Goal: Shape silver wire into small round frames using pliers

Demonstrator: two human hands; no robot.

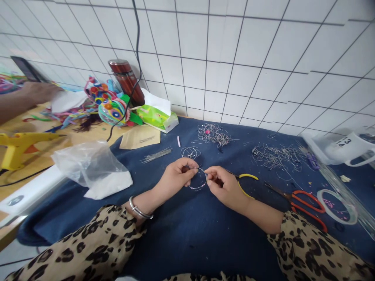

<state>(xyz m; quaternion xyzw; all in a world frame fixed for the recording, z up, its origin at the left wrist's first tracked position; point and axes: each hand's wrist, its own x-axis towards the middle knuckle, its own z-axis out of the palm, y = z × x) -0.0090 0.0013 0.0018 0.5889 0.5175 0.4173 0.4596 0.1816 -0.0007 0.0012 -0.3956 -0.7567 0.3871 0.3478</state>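
Leopard-print sleeves (88,242) rest on the blue-clothed worktop (187,238); left hand (175,176) and right hand (224,187) each hold a pinching grip on opposite sides of a thin wire ring (198,189), perhaps beaded, just above the cloth; if either pinch slips, the springy wire could flick open or kink, or snag the yellow pliers (249,176) under the right hand.

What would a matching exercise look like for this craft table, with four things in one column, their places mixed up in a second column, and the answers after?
Things
1. wire ring
2. scissors
3. glue gun
4. tissue pack

Places
A. at the back, beside the tiled wall
B. far left, over the wooden tabletop
C. pinched between the left hand and the right hand
D. on the blue cloth, out to the right of both hands

Pairs: 1-C, 2-D, 3-B, 4-A
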